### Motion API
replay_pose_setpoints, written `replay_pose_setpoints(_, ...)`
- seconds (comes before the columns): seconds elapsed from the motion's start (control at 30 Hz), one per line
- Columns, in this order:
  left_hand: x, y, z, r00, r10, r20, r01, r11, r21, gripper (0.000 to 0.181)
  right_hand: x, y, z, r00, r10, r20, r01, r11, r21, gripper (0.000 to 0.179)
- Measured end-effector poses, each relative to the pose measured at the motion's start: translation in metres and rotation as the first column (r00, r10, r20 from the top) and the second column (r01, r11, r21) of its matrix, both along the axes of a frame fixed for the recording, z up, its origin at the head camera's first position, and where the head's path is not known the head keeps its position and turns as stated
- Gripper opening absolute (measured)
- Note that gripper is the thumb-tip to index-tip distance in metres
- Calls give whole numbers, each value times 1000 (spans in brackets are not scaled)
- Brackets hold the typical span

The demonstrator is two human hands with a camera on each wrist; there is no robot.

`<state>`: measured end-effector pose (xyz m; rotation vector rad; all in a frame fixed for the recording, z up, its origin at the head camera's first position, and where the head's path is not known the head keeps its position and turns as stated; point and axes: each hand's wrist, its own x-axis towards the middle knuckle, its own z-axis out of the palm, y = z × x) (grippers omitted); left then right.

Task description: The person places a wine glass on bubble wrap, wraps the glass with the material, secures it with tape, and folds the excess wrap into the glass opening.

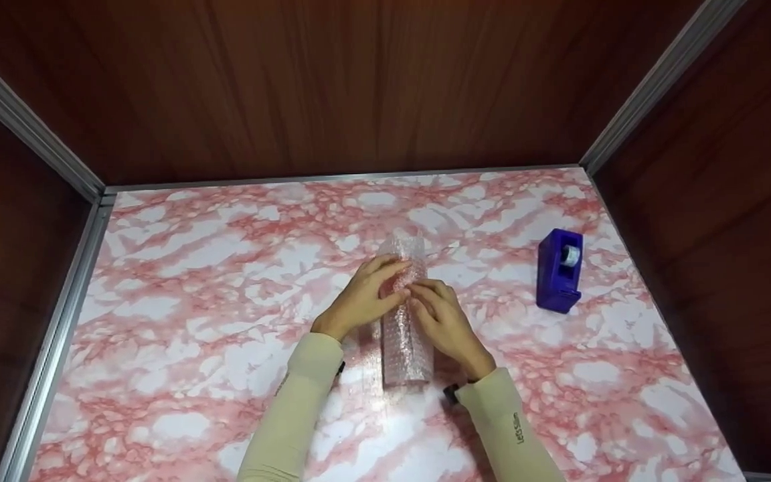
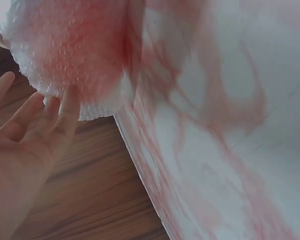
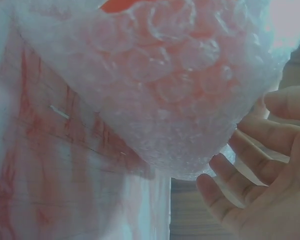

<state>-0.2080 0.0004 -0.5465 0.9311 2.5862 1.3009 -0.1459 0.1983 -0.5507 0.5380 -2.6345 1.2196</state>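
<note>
A bubble-wrap bundle (image 1: pixel 407 358) lies lengthwise in front of me, rolled into a tube. Something red-orange (image 3: pixel 122 5) shows inside it in the right wrist view, mostly hidden by the wrap. My left hand (image 1: pixel 367 294) rests on the upper left of the roll, fingers spread across it. From the other side, my right hand (image 1: pixel 449 325) touches the roll's top, its fingertips close to the left thumb. Both wrist views show fairly straight fingers (image 2: pixel 67 112) against the bubbled surface (image 3: pixel 180 120).
A purple tape dispenser (image 1: pixel 556 274) with a roll of clear tape stands to the right. The table (image 1: pixel 178 308) has a red-and-white marbled top. Dark wooden panels (image 1: pixel 359 87) with metal edging stand at the back and sides.
</note>
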Motion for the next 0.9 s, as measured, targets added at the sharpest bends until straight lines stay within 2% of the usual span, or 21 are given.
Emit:
replay_pose_setpoints(0.17,-3,0,-2,1000,-16,-5,16,1000,-13,62,-1,-1,-1,1000,3,27,-2,1000,-20,33)
replay_pose_setpoints(0.4,-6,1,-3,999,0,51,3,998,-55,69,0,0,0,999,8,31,-7,1000,-4,33)
replay_pose_setpoints(0.7,-7,0,-2,1000,3,24,0,995,-101,78,-1,-2,1,1000,18,19,-18,1000,5,32)
replay_pose_setpoints(0.9,-7,1,-1,999,10,31,-7,996,-93,74,-2,5,7,995,48,92,-47,999,-9,33)
